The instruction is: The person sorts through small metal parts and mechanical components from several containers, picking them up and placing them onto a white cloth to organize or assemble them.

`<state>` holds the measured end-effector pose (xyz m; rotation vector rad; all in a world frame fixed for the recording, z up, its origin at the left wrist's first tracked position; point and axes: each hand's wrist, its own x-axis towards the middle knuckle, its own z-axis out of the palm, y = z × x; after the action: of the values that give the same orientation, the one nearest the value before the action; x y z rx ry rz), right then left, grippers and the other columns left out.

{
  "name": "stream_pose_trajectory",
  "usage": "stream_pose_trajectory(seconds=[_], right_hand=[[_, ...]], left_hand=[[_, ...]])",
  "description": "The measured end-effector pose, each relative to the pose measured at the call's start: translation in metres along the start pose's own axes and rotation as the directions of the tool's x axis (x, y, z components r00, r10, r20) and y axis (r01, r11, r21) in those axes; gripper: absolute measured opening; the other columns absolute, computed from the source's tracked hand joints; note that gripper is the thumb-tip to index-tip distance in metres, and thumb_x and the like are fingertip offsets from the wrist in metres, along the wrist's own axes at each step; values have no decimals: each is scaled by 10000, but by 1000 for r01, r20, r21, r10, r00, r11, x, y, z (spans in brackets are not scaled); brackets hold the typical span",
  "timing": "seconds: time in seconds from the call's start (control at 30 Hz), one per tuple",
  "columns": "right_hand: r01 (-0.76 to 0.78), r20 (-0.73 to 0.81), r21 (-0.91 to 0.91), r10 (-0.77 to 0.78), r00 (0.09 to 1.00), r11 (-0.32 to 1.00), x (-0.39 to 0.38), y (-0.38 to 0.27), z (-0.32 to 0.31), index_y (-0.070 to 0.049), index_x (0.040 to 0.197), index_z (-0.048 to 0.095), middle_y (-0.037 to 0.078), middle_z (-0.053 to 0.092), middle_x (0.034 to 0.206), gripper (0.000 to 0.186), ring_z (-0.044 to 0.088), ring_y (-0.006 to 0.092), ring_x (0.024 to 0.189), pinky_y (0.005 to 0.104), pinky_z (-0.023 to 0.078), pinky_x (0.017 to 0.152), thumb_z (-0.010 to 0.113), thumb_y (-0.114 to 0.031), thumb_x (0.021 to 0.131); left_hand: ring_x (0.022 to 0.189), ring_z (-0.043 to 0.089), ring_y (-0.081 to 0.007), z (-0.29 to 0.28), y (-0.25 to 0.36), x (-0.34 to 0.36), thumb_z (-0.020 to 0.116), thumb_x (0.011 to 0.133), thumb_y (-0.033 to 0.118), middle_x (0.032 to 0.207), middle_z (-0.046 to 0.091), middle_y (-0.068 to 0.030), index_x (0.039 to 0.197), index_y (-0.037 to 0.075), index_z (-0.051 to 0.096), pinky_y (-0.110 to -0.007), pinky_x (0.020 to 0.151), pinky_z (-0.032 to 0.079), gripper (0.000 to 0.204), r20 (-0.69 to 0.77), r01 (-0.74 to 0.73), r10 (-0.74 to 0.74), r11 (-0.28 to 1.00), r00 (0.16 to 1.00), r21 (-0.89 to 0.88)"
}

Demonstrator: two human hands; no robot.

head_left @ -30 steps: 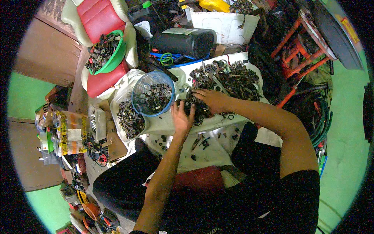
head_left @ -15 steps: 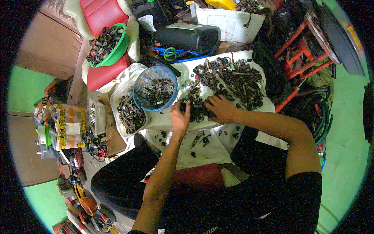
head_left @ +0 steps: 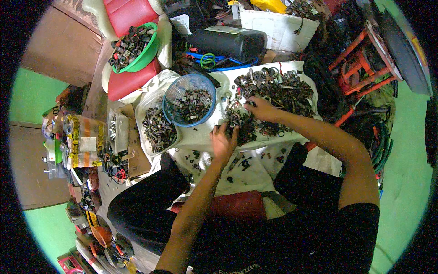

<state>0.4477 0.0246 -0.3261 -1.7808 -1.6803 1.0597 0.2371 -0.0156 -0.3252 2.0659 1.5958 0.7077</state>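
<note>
My left hand (head_left: 223, 139) rests at the near edge of a dark heap of small metal parts (head_left: 244, 128), thumb and fingers apart and bent among the pieces. My right hand (head_left: 260, 110) is higher in the heap, fingers curled on a small piece I cannot make out. Left of the hands stands a blue mesh basket (head_left: 168, 99) with metal pieces inside, beside a pale tray (head_left: 174, 146) full of bolt-like parts. A larger mixed pile (head_left: 292, 91) covers the right of the white cloth (head_left: 207, 139).
A green basin (head_left: 150, 50) of parts sits on a red-and-cream seat (head_left: 125, 86). Behind are a black container (head_left: 235, 43) and white box (head_left: 278, 29); at right an orange frame (head_left: 365, 73) and hoses. Boxes and clutter line the left. Scattered pieces lie by my legs.
My right hand has moved up and away from my left over the heap, its fingers now more curled. My left hand has shifted slightly right. The whole view has shifted slightly right.
</note>
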Motion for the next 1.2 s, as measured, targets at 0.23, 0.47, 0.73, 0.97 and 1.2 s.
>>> stream_pose_trajectory(seconds=[0.23, 0.47, 0.73, 0.97, 1.2], right_hand=[[205, 174, 25, -206, 963, 979, 6, -33, -1, -28, 1175, 514, 187, 603, 1096, 337, 567, 359, 1038, 403, 425, 916, 410, -245, 939], [289, 251, 22, -285, 925, 957, -3, -26, 10, -56, 1310, 370, 225, 476, 1280, 524, 474, 339, 1187, 388, 383, 986, 546, -278, 868], [394, 343, -551, -231, 910, 735, -25, -40, 23, -257, 1403, 286, 281, 271, 1389, 895, 356, 466, 1237, 617, 340, 949, 746, -449, 660], [412, 336, -539, -261, 905, 735, -27, -45, 20, -239, 1361, 354, 269, 355, 1314, 857, 424, 458, 1174, 560, 433, 883, 782, -385, 633], [302, 241, -396, -219, 945, 867, -23, -25, -6, -185, 1300, 399, 295, 433, 1189, 777, 514, 474, 1049, 504, 459, 877, 790, -324, 643]], left_hand=[[1111, 456, -374, 14, -23, -23, 649, 804, 344, 1128, 565, -189, 1189, -4, 507, -515, 986, 279, 538, -8, -158, 158, 987, 987, 18], [1145, 418, -386, 7, -27, -21, 640, 791, 199, 1198, 473, -227, 1248, 4, 418, -510, 994, 277, 544, 72, -194, 202, 975, 977, -108], [989, 511, -376, 8, -18, -17, 596, 840, 93, 1034, 520, -198, 1096, -6, 493, -423, 830, 429, 293, -93, -102, 78, 949, 993, -297], [921, 580, -314, -1, -24, -1, 656, 830, 194, 978, 584, -159, 1097, 2, 512, -371, 856, 448, 359, -85, 3, -31, 950, 996, -314], [1189, 398, -385, -17, -5, -11, 639, 821, 265, 1261, 423, -232, 1212, -21, 452, -465, 1010, 322, 520, 32, -236, 236, 972, 971, -6]])
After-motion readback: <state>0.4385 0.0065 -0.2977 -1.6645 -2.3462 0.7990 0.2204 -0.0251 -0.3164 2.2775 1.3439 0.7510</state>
